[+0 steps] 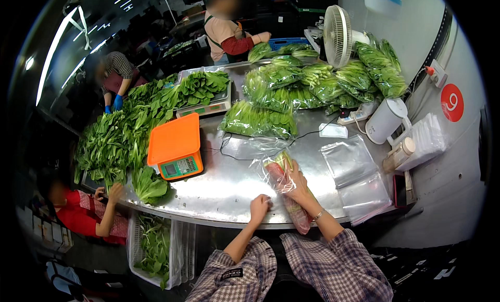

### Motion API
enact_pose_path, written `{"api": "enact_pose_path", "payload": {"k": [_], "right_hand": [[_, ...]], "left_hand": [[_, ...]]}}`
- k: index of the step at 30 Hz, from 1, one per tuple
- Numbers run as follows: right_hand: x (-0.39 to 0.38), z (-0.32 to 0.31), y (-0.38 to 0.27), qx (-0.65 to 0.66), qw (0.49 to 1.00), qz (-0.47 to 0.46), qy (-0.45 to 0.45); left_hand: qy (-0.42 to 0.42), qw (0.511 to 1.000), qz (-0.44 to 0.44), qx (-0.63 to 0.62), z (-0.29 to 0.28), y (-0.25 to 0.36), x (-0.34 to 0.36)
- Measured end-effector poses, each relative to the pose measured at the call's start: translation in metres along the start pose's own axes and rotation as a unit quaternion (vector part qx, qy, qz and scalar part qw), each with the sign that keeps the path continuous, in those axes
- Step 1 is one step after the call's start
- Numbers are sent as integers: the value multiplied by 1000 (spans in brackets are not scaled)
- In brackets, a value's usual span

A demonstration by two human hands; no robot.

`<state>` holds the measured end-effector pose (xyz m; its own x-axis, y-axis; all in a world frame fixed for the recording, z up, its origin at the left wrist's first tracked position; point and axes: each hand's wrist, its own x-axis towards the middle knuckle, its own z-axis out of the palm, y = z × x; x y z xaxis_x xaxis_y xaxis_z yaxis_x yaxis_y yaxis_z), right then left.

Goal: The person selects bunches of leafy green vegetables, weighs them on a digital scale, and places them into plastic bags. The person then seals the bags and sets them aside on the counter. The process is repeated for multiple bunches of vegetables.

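A clear plastic bag of long reddish-green stalks (297, 213) lies slantwise near the front edge of the metal table (224, 198). My right hand (297, 186) is wrapped over its upper part, and the loose, crinkled mouth of the bag spreads away from me. Just left of the bag is my left hand (259, 208), its fingers curled in; whether anything small is inside them is hidden. To its left stands an orange scale (174, 140) with a green keypad panel. Flat clear bags (359, 179) are spread to the right of my right hand.
Bagged greens (260, 120) are piled at the back beside a white fan (337, 36). A kettle (386, 120) and jar (400, 153) stand by the right wall. Loose leafy greens (112, 140) cover the left side. Three people work around the table. A dark cable (234, 157) crosses it.
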<state>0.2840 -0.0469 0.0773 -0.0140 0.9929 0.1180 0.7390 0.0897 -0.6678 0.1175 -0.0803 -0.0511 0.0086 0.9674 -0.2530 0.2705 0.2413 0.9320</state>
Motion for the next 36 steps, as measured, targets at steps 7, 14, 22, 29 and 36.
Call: {"api": "enact_pose_path", "payload": {"k": [7, 14, 22, 29, 36], "right_hand": [[4, 29, 9, -138, 990, -3, 32], [-6, 28, 10, -136, 990, -11, 41], [-6, 15, 12, -101, 992, -12, 76], [-11, 21, 9, -171, 984, 12, 55], [-7, 14, 6, -107, 990, 85, 29]], "left_hand": [[24, 949, 157, 273, 27, 52, -34], [110, 945, 134, 277, 3, 44, -23], [171, 916, 263, 249, 3, 53, -40], [171, 916, 284, 225, 2, 79, -28], [201, 916, 313, 153, 5, 74, -46]]}}
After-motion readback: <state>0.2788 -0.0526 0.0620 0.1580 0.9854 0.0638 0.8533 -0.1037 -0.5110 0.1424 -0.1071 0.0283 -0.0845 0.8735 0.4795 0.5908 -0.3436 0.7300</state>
